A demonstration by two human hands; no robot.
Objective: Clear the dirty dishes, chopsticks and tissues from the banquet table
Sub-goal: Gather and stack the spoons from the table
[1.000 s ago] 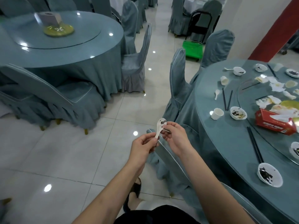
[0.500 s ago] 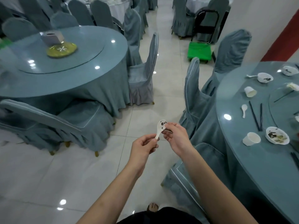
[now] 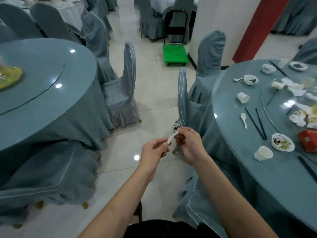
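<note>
My left hand (image 3: 154, 152) pinches a dirty white ceramic spoon (image 3: 173, 133) by its handle w/ right hand (image 3: 188, 145) fingers pinching at its bowl.

The left hand (image 3: 155, 150) holds a dirty white spoon (image 3: 173, 133) by its handle. The right hand (image 3: 189, 145) touches its bowl. Dirty bowls sit on the desk (image 3: 257, 169).

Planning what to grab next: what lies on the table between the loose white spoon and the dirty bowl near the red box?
In the head view, a pair of dark chopsticks lies between the spoon and the bowl.
</note>
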